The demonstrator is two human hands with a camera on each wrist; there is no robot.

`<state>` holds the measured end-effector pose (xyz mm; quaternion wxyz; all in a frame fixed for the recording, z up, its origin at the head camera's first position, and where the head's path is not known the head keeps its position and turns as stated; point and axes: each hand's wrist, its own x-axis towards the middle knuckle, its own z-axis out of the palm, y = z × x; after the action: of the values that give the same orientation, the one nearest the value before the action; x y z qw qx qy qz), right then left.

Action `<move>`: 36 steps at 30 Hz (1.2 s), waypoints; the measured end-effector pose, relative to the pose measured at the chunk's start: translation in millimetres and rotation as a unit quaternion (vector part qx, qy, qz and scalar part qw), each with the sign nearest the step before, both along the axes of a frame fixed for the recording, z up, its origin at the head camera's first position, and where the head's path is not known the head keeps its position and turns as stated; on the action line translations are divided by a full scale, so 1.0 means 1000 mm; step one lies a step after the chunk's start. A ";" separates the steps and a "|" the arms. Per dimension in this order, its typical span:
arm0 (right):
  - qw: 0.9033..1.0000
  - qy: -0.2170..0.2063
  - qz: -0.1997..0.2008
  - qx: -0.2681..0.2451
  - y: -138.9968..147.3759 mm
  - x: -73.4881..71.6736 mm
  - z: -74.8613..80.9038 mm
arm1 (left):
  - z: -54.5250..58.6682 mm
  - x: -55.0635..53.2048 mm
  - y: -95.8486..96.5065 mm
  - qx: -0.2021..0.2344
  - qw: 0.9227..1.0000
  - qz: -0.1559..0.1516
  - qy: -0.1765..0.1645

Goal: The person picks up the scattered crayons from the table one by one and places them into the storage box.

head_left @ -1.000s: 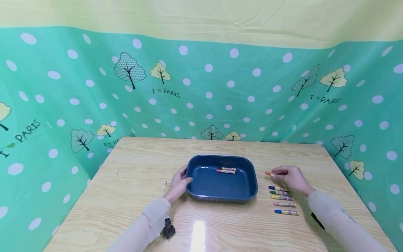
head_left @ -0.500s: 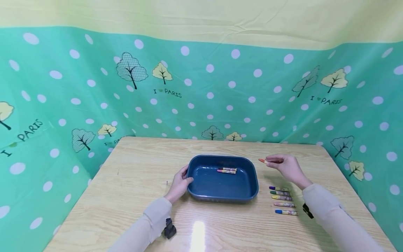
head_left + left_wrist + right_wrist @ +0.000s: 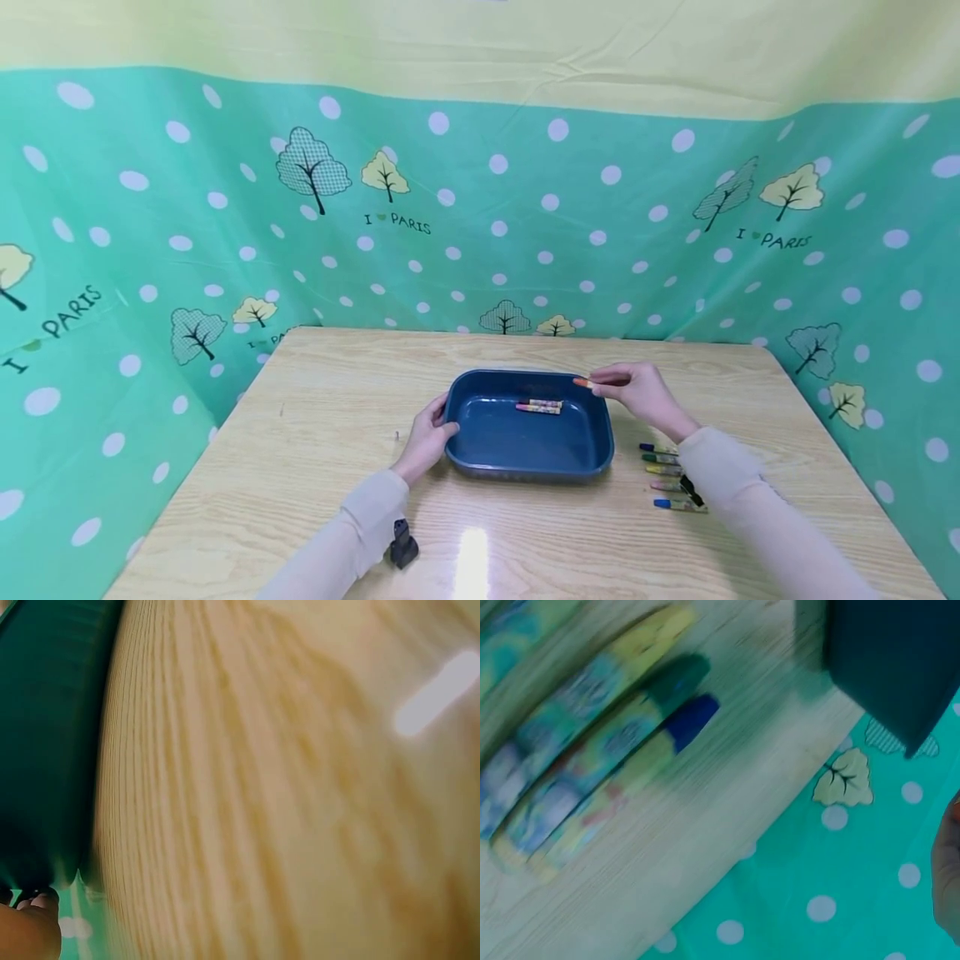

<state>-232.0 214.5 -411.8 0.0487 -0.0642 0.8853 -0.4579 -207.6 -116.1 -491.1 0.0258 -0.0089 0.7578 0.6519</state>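
A dark blue rectangular basin [image 3: 517,442] stands mid-table. My left hand [image 3: 426,442] grips its left rim, the thumb lying over the inside edge. Between the thumb and fingers of my right hand [image 3: 641,396] an orange crayon [image 3: 582,383] is pinched, its tip pointing left above the basin's back right corner. Side by side on the basin floor lie a pink crayon [image 3: 537,409] and a dark red crayon [image 3: 551,402]. In the right wrist view only an edge of the right hand [image 3: 949,874] shows, at the far right.
Right of the basin, a row of crayons lies on the wooden table [image 3: 330,433]: purple [image 3: 651,448], green [image 3: 657,458], yellow [image 3: 660,470], pink [image 3: 664,485] and blue [image 3: 675,505]. The right sleeve partly covers them. Behind the table hangs a green dotted cloth [image 3: 420,275].
My right hand has lifted the orange crayon from beside the row and carried it left, to the basin's back right corner. The left hand and basin stay put.
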 end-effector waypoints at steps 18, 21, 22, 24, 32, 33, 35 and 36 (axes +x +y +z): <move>0.999 0.006 0.047 -0.006 -0.061 -0.013 -0.029 | 0.001 -0.001 0.000 0.004 1.000 -0.011 -0.006; 0.999 0.002 0.045 0.000 -0.068 -0.015 -0.036 | 0.001 0.001 0.001 0.001 1.000 -0.009 -0.003; 0.999 0.002 0.045 0.003 -0.070 -0.015 -0.039 | 0.001 0.001 0.001 -0.002 1.000 -0.009 -0.001; 0.999 -0.004 0.041 0.009 -0.074 -0.016 -0.044 | 0.000 0.002 0.002 -0.001 1.000 -0.009 -0.002; 0.999 -0.008 0.041 0.018 -0.079 -0.018 -0.057 | -0.001 0.003 0.002 -0.005 1.000 -0.005 -0.002; 0.999 -0.008 0.040 0.017 -0.080 -0.019 -0.057 | 0.000 0.003 0.002 -0.003 1.000 -0.001 -0.003; 0.999 -0.012 0.036 0.013 -0.080 -0.019 -0.057 | 0.001 0.002 0.002 -0.003 1.000 -0.001 0.000; 0.999 -0.013 0.035 0.012 -0.080 -0.019 -0.057 | 0.000 0.001 0.002 -0.002 1.000 -0.003 0.000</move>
<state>-251.1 134.4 -468.8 0.0766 -0.0888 0.8871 -0.4465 -206.1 -114.3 -490.7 0.0279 -0.0071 0.7594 0.6500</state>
